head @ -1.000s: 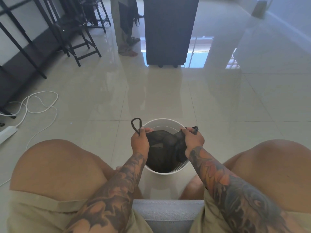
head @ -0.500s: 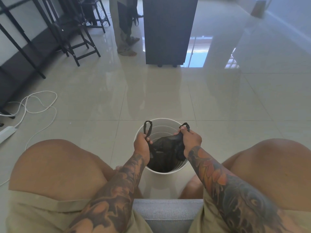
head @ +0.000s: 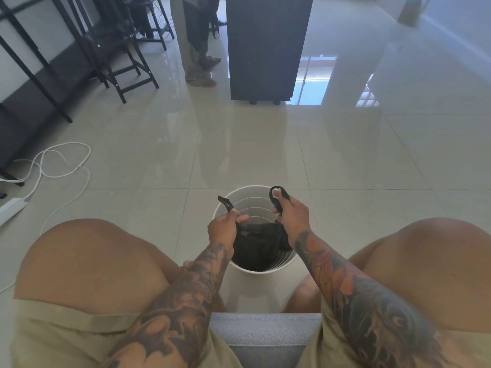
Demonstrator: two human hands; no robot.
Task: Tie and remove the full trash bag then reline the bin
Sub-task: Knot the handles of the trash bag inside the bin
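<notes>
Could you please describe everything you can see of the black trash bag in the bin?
The trash bag is thin, crinkled black plastic, sitting inside the round white bin on the tiled floor between the seated person's knees. Its body fills the near half of the bin, sagging below the rim. Two handle strips rise from its top: the left hand pinches one, the right hand grips the other, whose end forms a loop. The handles are held apart, not yet knotted.

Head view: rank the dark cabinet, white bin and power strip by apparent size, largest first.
1. Dark cabinet, though farthest away.
2. White bin.
3. Power strip, partly cut off by the frame edge, so its full size is unsure.
</notes>
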